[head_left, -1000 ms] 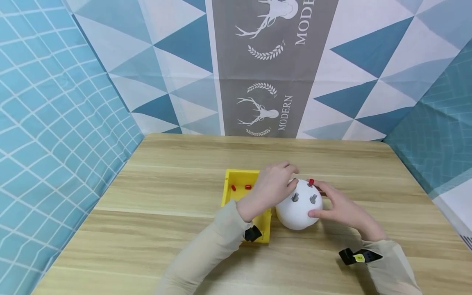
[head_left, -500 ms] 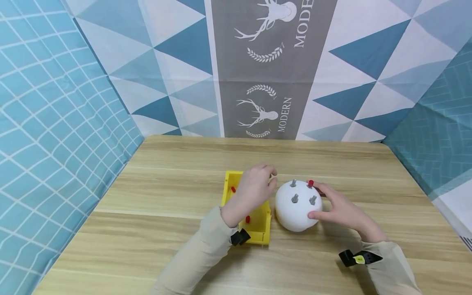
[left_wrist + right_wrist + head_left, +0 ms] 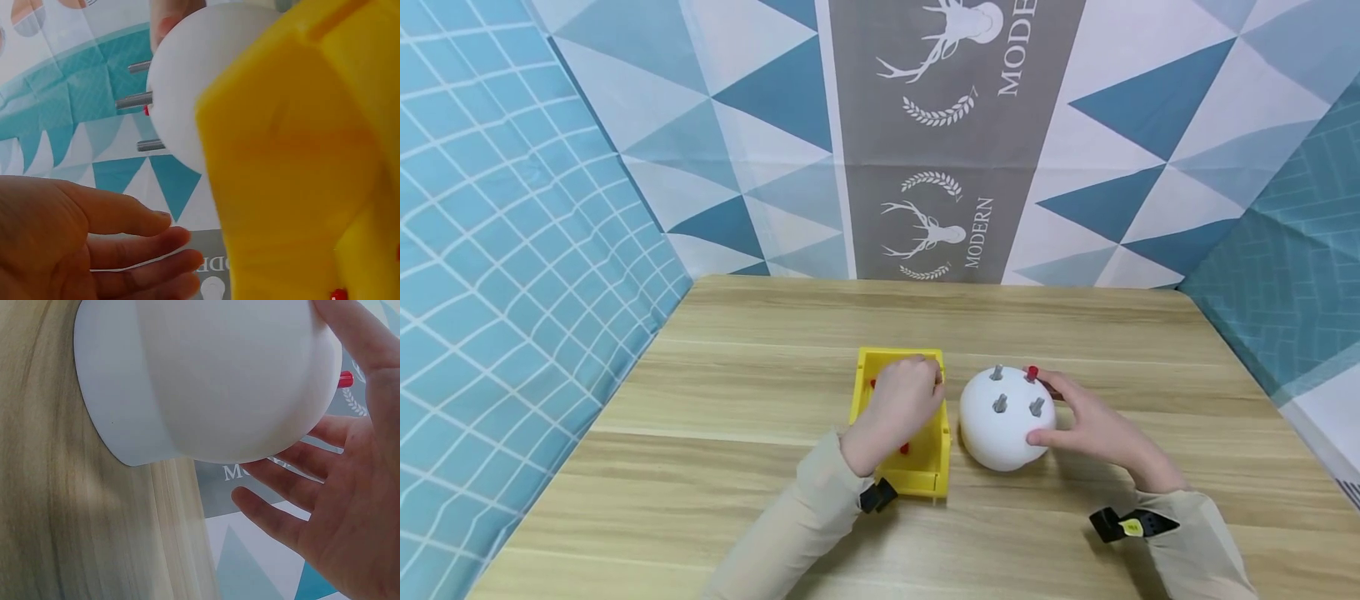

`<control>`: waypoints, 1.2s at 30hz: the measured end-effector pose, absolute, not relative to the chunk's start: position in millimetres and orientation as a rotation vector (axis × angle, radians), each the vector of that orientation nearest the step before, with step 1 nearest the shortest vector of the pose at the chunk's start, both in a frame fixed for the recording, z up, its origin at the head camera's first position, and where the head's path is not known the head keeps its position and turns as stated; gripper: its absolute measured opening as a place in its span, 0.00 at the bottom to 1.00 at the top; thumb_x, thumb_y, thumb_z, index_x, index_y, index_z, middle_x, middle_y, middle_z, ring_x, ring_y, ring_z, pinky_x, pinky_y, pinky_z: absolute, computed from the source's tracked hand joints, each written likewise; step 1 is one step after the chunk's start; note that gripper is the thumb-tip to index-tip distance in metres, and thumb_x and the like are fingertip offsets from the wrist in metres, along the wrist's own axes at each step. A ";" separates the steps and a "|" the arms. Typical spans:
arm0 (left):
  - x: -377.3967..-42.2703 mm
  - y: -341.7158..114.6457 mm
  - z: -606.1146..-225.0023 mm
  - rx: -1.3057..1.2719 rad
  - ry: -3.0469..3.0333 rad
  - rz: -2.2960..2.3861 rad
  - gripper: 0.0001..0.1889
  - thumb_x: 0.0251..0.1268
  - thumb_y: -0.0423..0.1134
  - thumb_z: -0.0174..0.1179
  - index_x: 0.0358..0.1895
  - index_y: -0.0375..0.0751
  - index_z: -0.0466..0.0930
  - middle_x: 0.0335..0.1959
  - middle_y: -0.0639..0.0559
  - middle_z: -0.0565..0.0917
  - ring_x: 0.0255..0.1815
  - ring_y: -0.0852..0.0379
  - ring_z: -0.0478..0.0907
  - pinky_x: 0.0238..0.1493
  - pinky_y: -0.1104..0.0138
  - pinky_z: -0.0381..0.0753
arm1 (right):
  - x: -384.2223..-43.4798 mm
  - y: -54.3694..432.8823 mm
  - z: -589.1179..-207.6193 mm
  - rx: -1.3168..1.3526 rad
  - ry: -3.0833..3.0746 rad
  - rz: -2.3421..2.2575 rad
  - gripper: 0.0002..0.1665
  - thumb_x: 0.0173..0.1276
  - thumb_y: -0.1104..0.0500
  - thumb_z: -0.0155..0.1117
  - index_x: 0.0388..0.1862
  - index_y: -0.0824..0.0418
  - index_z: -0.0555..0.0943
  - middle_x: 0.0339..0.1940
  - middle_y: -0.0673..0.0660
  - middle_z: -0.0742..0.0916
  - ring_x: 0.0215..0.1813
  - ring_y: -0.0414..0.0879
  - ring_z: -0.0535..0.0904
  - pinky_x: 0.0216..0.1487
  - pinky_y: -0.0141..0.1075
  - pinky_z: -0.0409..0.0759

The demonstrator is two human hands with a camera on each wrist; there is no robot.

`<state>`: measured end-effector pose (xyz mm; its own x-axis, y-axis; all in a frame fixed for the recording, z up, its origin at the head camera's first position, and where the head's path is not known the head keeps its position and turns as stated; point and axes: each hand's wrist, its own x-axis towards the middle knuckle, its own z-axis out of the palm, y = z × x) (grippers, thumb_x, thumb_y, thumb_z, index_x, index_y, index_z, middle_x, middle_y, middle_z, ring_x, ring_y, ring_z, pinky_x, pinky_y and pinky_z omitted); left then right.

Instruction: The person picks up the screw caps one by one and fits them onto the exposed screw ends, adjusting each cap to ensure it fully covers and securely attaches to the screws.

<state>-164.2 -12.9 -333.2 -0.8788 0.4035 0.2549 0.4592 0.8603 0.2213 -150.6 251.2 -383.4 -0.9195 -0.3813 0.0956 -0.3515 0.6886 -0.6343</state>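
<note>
A white rounded body (image 3: 1000, 442) stands on the table, several threaded metal studs (image 3: 1000, 404) sticking up from its top. On the far right stud sits a small red cap (image 3: 1033, 372). My right hand (image 3: 1097, 429) holds this body from its right side, thumb at the front and fingers round the back. Over the yellow box (image 3: 910, 483) hovers my left hand (image 3: 898, 404), its fingers loosely bent with nothing between them in the left wrist view. Small red caps lie inside the box, one (image 3: 904, 448) near the hand; the hand hides part of the interior.
The wooden table (image 3: 737, 400) reaches back to a patterned cloth wall (image 3: 925, 142). Blue checked cloth (image 3: 535, 250) hangs along the left. The yellow box stands just left of the white body, with a narrow gap between them.
My left hand has moved left and toward me, from the white body's far left stud to over the yellow box. My right hand has stayed on the white body.
</note>
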 end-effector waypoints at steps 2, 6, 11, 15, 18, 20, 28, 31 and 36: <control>-163.6 -13.0 -336.2 -0.672 -2.864 -0.399 0.10 0.58 0.35 0.56 0.19 0.41 0.75 0.14 0.54 0.69 0.15 0.61 0.64 0.15 0.74 0.61 | -150.9 251.4 -382.8 -0.628 2.842 -1.059 0.51 0.48 0.43 0.71 0.66 0.60 0.60 0.62 0.62 0.70 0.58 0.61 0.69 0.52 0.62 0.67; -162.0 -13.9 -343.3 -0.667 -2.915 -0.397 0.13 0.59 0.35 0.55 0.17 0.42 0.70 0.12 0.55 0.62 0.14 0.61 0.62 0.14 0.74 0.59 | -150.8 251.1 -381.8 -0.623 2.845 -1.057 0.51 0.48 0.43 0.71 0.66 0.60 0.60 0.62 0.62 0.71 0.59 0.61 0.69 0.52 0.62 0.67; -160.2 -16.7 -353.4 -0.686 -2.934 -0.381 0.15 0.58 0.33 0.53 0.14 0.42 0.66 0.12 0.54 0.62 0.14 0.60 0.60 0.13 0.72 0.59 | -150.0 251.2 -380.7 -0.605 2.843 -1.051 0.52 0.47 0.43 0.71 0.66 0.59 0.60 0.62 0.62 0.70 0.59 0.61 0.69 0.52 0.62 0.67; -159.3 -18.8 -358.4 -0.688 -2.996 -0.336 0.14 0.56 0.33 0.54 0.14 0.42 0.66 0.12 0.54 0.61 0.14 0.59 0.60 0.12 0.70 0.59 | -150.8 250.9 -381.7 -0.589 2.837 -1.060 0.52 0.46 0.42 0.72 0.66 0.58 0.60 0.62 0.61 0.70 0.59 0.60 0.68 0.53 0.62 0.67; -158.8 -19.4 -359.7 -0.681 -3.105 -0.272 0.13 0.55 0.34 0.56 0.15 0.42 0.68 0.13 0.54 0.63 0.15 0.58 0.61 0.13 0.69 0.61 | -151.4 250.6 -383.3 -0.603 2.835 -1.063 0.52 0.47 0.42 0.71 0.66 0.59 0.60 0.62 0.61 0.70 0.59 0.61 0.68 0.53 0.62 0.67; -158.8 -19.5 -360.4 -0.684 -3.175 -0.222 0.12 0.56 0.34 0.56 0.16 0.42 0.69 0.14 0.53 0.65 0.16 0.58 0.62 0.15 0.68 0.62 | -151.3 250.7 -384.1 -0.602 2.837 -1.061 0.52 0.47 0.42 0.71 0.67 0.60 0.59 0.62 0.62 0.70 0.59 0.61 0.68 0.53 0.62 0.66; -156.7 -20.3 -366.3 -0.680 -3.255 -0.031 0.12 0.55 0.30 0.52 0.15 0.43 0.69 0.15 0.52 0.69 0.18 0.58 0.65 0.18 0.66 0.67 | -150.3 251.5 -382.5 -0.571 2.837 -1.062 0.53 0.46 0.42 0.72 0.67 0.59 0.59 0.62 0.62 0.70 0.59 0.61 0.68 0.52 0.63 0.67; -155.2 -20.5 -368.4 -0.692 -3.282 0.061 0.13 0.55 0.30 0.51 0.15 0.43 0.69 0.15 0.52 0.69 0.18 0.58 0.65 0.21 0.63 0.70 | -149.8 251.4 -381.9 -0.554 2.833 -1.064 0.53 0.46 0.41 0.72 0.67 0.58 0.59 0.62 0.61 0.70 0.59 0.61 0.68 0.53 0.62 0.67; -154.3 -19.8 -370.0 -0.704 -3.297 0.138 0.13 0.58 0.32 0.51 0.16 0.43 0.71 0.15 0.53 0.69 0.18 0.58 0.65 0.24 0.63 0.71 | -149.5 251.3 -381.3 -0.575 2.834 -1.059 0.52 0.47 0.42 0.71 0.67 0.59 0.59 0.63 0.62 0.70 0.59 0.62 0.68 0.52 0.63 0.67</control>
